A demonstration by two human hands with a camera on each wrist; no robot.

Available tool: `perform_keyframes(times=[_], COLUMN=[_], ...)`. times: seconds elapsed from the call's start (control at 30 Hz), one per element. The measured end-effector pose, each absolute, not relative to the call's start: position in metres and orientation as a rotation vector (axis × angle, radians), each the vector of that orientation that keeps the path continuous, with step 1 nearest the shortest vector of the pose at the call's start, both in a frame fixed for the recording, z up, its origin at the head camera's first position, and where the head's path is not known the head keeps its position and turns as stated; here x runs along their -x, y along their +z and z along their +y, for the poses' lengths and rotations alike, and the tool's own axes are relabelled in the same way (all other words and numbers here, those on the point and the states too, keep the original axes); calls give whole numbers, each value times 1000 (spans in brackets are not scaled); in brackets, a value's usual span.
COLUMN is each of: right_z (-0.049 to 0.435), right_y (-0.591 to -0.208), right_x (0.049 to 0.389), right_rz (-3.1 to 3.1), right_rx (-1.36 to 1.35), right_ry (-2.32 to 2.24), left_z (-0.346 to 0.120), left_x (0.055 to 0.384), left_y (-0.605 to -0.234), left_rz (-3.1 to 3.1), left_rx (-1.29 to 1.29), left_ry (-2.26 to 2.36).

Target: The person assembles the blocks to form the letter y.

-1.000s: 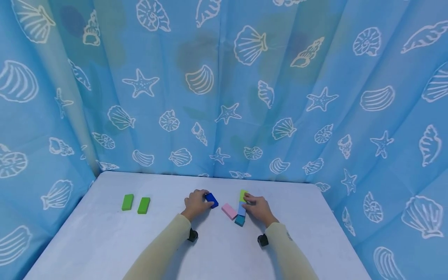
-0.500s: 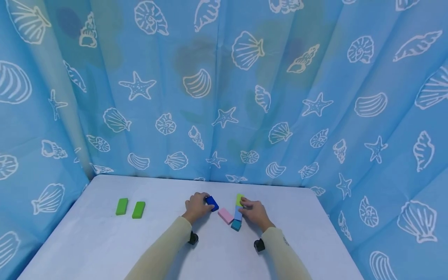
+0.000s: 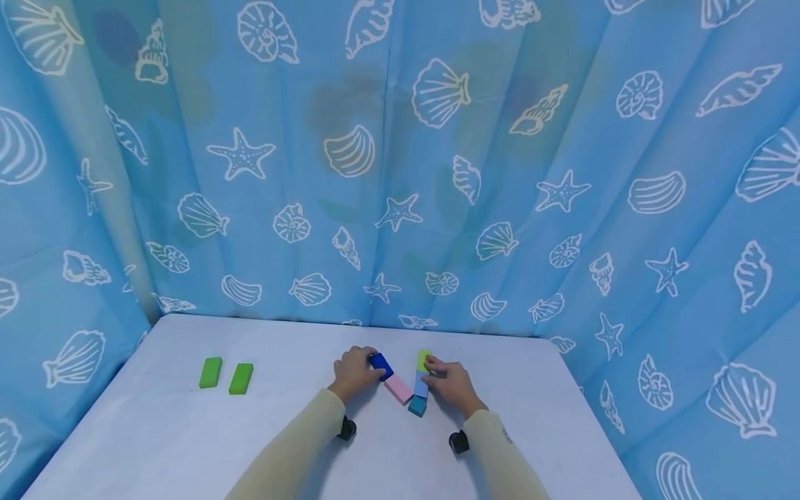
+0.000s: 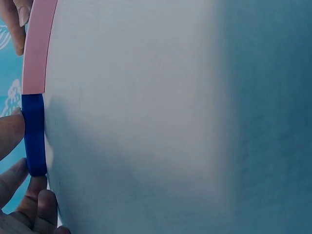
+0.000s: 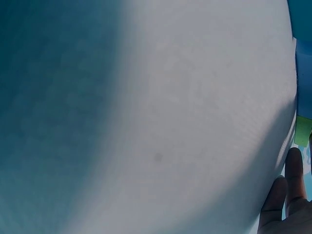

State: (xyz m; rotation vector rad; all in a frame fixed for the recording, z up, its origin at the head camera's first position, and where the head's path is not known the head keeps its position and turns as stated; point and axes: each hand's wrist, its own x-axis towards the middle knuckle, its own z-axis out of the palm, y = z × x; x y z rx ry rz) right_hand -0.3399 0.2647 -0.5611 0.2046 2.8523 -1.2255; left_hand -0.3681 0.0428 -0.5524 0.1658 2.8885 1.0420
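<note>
My left hand (image 3: 355, 373) grips a dark blue block (image 3: 381, 365) between thumb and fingertips. In the left wrist view, the near end of the dark blue block (image 4: 34, 134) meets the end of a pink block (image 4: 38, 53). My right hand (image 3: 455, 384) has its fingertips on a yellow-green block (image 3: 423, 357), with the thumb beside a light blue block (image 3: 421, 384). A teal block (image 3: 417, 405) continues that row toward me. The slanting pink block (image 3: 398, 389) reaches close to the row's lower end. In the right wrist view, fingertips sit at the far end of the yellow-green block (image 5: 302, 130).
Two green blocks, a left one (image 3: 210, 372) and a right one (image 3: 240, 378), lie apart on the left of the white table (image 3: 156, 430). A blue shell-patterned curtain (image 3: 375, 173) rises behind the table and along both sides.
My left hand has brought the dark blue block against the pink block's far end, closing the gap between them. My right hand stays at the row. The head view has shifted slightly.
</note>
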Motion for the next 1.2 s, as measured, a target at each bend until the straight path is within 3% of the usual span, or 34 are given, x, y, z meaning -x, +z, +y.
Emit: perform_keyframes(times=[1.2], right_z=[263], right_y=[-559], right_x=[342], right_rz=[2840], right_rx=[-215], right_ry=[-1237], left_z=[39], left_x=[375], left_y=[-561], left_rz=[2812], left_rx=[-174], left_ry=[1162])
